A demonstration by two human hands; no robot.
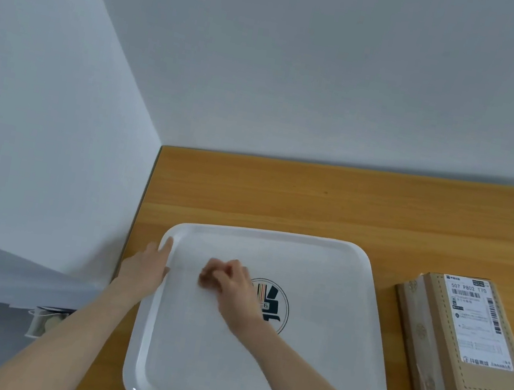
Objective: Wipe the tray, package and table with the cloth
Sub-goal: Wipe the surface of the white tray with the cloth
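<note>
White tray (314, 374) under right hand (233, 289); left hand (144, 269) on rim.

The white tray (323, 359) on the table (349, 203) is being touched at its nine o'clock rim by the left hand (144, 269) and on its floor by the curled right hand (233, 289), the package (461, 348) lying at three o'clock.

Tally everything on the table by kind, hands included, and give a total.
White tray: 1
Cardboard package: 1
Hands: 2 (left hand at the tray's left rim, right hand curled over the tray)
Total: 4
</note>
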